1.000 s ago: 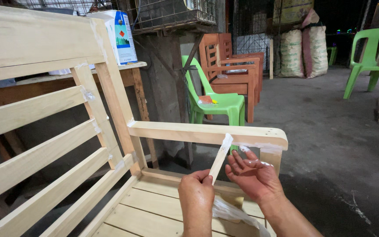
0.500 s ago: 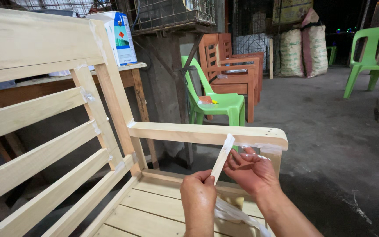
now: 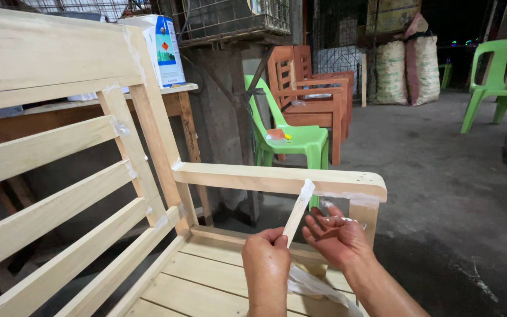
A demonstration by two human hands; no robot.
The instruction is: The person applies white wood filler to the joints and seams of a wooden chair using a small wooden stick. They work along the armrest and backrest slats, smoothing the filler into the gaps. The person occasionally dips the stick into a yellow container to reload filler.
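Observation:
An unfinished pale wooden chair (image 3: 77, 176) fills the left and bottom of the head view, with a slatted back, slatted seat and an armrest (image 3: 253, 176). My left hand (image 3: 267, 264) holds a thin flat wooden stick (image 3: 298, 211) upright, its tip smeared with white paste and touching the underside of the armrest. My right hand (image 3: 337, 235) is beside it, palm up, fingers spread and smeared with white paste, just below the armrest's front end. White paste shows on the armrest end (image 3: 347, 196) and at several joints. A clear plastic bag (image 3: 315, 287) hangs under my right forearm.
A green plastic chair (image 3: 289, 138) and brown wooden chairs (image 3: 312, 97) stand behind the armrest. A white carton (image 3: 159, 50) sits on a wooden table (image 3: 89, 108) at the back left. Filled sacks (image 3: 406, 70), another green chair (image 3: 500, 82) and a concrete floor (image 3: 441, 176) lie to the right.
My hands have shifted slightly down and left under the armrest; the stick stays against the armrest's underside. The right hand's fingers have opened a little.

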